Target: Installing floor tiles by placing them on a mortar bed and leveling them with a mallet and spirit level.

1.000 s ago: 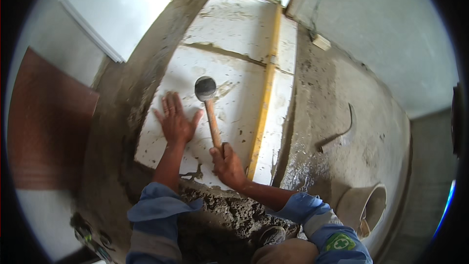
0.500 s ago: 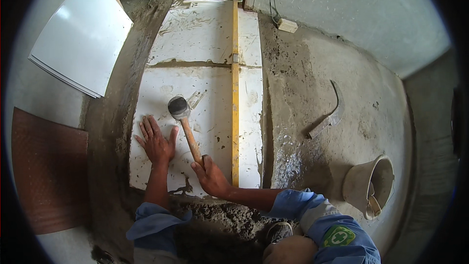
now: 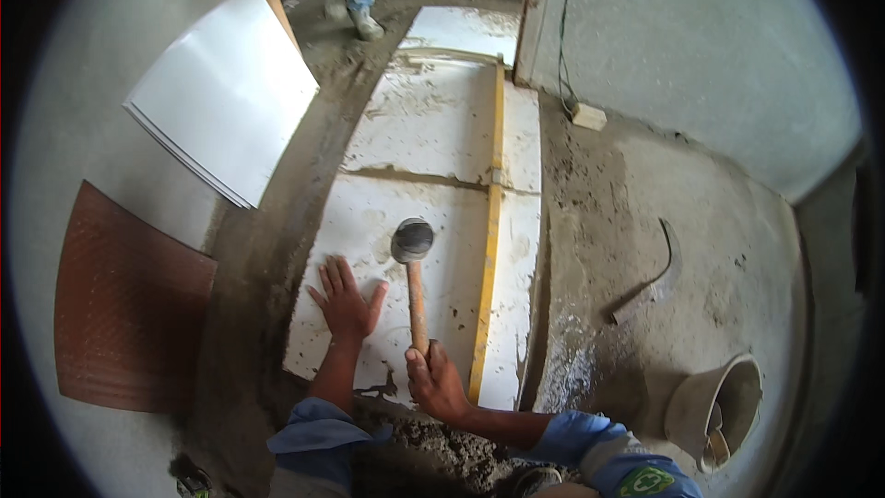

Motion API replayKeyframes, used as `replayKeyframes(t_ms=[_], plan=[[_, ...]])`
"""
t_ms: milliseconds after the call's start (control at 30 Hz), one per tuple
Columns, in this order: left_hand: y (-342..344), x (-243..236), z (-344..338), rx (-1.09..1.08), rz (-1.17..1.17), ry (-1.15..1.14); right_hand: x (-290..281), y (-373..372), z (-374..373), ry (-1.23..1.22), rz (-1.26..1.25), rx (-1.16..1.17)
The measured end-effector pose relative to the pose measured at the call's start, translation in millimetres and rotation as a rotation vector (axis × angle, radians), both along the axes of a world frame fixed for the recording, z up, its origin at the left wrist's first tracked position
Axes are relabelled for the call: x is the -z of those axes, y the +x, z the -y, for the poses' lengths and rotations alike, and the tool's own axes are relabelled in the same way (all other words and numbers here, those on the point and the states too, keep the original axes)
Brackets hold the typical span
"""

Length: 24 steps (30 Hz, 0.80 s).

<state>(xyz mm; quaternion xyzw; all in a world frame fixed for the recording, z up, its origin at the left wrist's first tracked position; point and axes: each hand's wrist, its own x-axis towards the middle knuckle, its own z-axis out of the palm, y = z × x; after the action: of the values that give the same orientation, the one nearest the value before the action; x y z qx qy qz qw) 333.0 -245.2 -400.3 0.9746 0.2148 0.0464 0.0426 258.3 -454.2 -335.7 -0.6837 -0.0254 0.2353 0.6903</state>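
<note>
My left hand (image 3: 346, 300) lies flat, fingers spread apart, palm down on the near white floor tile (image 3: 369, 221). My right hand (image 3: 435, 385) is clamped on the wooden handle end of the rubber mallet (image 3: 412, 249); its dark head sits over the same tile, just right of my left fingertips. Whether the head touches the tile, I cannot tell. A long yellow level (image 3: 489, 249) lies along the tiles, just right of the mallet. Bucket (image 3: 714, 410) stands well off to my right on the mortar floor. Spare tiles (image 3: 226, 92) lean at upper left.
</note>
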Motion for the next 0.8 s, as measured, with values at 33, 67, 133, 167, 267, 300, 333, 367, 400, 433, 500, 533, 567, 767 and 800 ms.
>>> replayKeyframes(t_ms=[33,67,133,167,267,300,333,367,400,433,500,533,567,767,800], plan=[[-0.6,-3.9,3.9,-0.011,-0.024,0.001,-4.2,0.4,1.1,0.039,0.021,0.024],[6.1,-5.7,8.7,-0.060,-0.090,-0.033,-6.2,4.6,1.5,0.026,0.102,0.027],[17.6,-11.2,20.8,-0.136,-0.079,-0.043,-35.1,11.7,3.9,0.038,0.151,0.033],[20.9,-11.7,24.3,-0.200,-0.073,-0.065,-48.4,15.3,2.9,0.037,0.196,0.049],[35.7,-14.0,38.7,-0.240,-0.105,-0.007,-29.4,26.5,0.8,0.035,0.152,0.064],[37.6,-17.0,41.6,-0.250,-0.099,0.009,-17.5,26.8,-2.1,0.033,0.100,0.080],[38.7,-21.6,40.6,-0.248,-0.120,-0.015,-14.7,26.4,-4.7,0.050,-0.012,0.078],[36.0,-20.9,39.3,-0.235,-0.139,-0.018,-9.6,27.1,-6.2,0.043,-0.029,0.091],[31.9,-22.4,34.2,-0.249,-0.100,-0.014,-3.4,28.9,-9.3,0.081,-0.194,0.077],[34.7,-20.2,33.7,-0.246,-0.056,-0.016,8.3,33.9,-10.5,0.116,-0.351,0.080],[36.0,-15.7,30.3,-0.237,-0.068,-0.024,22.9,28.7,-19.2,-0.110,-0.058,0.088],[35.7,-14.0,31.3,-0.241,-0.066,-0.024,10.3,26.3,-18.9,0.023,-0.162,0.084],[35.6,-12.2,32.3,-0.246,-0.063,-0.023,3.4,27.2,-17.0,0.157,-0.264,0.080],[32.9,-5.7,31.3,-0.233,-0.017,-0.002,0.0,43.6,-16.8,0.193,-0.505,0.059],[33.6,-7.9,30.9,-0.226,-0.004,-0.002,1.1,46.5,-19.5,0.244,-0.634,0.083]])
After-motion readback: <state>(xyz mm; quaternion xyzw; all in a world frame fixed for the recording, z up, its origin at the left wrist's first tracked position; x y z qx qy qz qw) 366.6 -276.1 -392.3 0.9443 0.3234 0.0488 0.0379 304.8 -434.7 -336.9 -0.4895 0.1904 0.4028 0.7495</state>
